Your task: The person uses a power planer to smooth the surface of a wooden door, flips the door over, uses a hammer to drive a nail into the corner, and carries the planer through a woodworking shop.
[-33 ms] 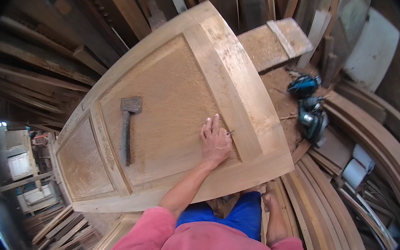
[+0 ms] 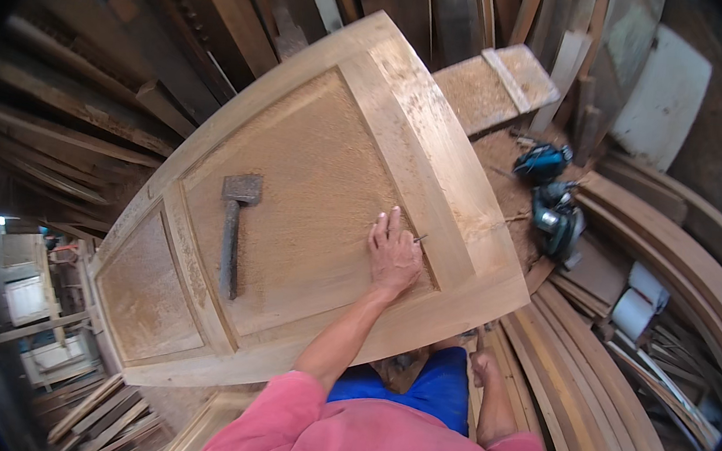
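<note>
While One Hand Rests on the Door, the Other Curls Beside the Planks

As I look down through the head camera, the panelled wooden door [image 2: 412,160] fills the middle of my view, with its near edge beside the person's blue trousers [image 2: 443,379]. The left hand [image 2: 396,256] rests on the larger sunken panel, fingers spread, close to the recess's right-hand edge. Just beside its thumb side I see a thin dark piece [image 2: 419,238]; I cannot tell whether the fingers grasp it or it only lies against them. The right hand [image 2: 480,367] is loosely curled off the door, past its near edge, beside long stacked planks [image 2: 599,391]. I cannot tell if it holds anything.

Within the same recess, the hammer [image 2: 231,243] lies near the dividing rail [image 2: 196,270], handle toward the person. A wide stretch of dusty panel separates it from the left hand, giving sideways room. On the right, room is tighter: past the door's edge, two blue-green power tools [image 2: 549,197] sit on sawdust, with curved timbers [image 2: 675,250] beyond. A board with a crosspiece [image 2: 494,85] juts from behind the door's upper right edge.
</note>
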Demonstrator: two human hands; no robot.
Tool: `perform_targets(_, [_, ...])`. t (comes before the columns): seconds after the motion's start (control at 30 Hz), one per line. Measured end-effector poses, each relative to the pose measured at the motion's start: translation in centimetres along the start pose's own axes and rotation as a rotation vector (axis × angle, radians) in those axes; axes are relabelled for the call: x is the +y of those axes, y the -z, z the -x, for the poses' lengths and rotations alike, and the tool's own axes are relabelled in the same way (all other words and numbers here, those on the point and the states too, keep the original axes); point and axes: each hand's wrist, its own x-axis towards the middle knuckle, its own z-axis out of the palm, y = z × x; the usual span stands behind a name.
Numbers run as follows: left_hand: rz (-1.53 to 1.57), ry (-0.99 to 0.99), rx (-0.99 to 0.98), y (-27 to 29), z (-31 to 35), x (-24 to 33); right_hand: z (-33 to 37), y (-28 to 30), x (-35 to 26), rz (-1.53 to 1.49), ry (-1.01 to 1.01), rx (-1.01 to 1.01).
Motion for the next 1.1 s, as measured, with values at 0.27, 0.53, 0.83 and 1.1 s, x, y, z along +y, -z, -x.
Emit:
perform_targets(0.27, [0.327, -0.193, -0.285, 5.8, 8.0, -8.2, 9.9, -5.1, 6.1, -0.798, 0.391, 0.502])
perform_targets(0.53, [0.079, 0.317, -0.196, 18.7, 34.4, -22.2, 16.3, -9.4, -7.4, -0.310, 0.934, 0.797])
perform_targets(0.83, [-0.023, 0.874, -0.127, 16.4, 41.9, -22.3, 27.7, -27.5, -27.6, 0.903, 1.514, 0.395])
perform_targets(1.1, [0.345, 0.926, 0.376, 15.8, 45.6, -19.9, 29.3, -49.3, -26.1, 1.191, 1.799, -0.004])
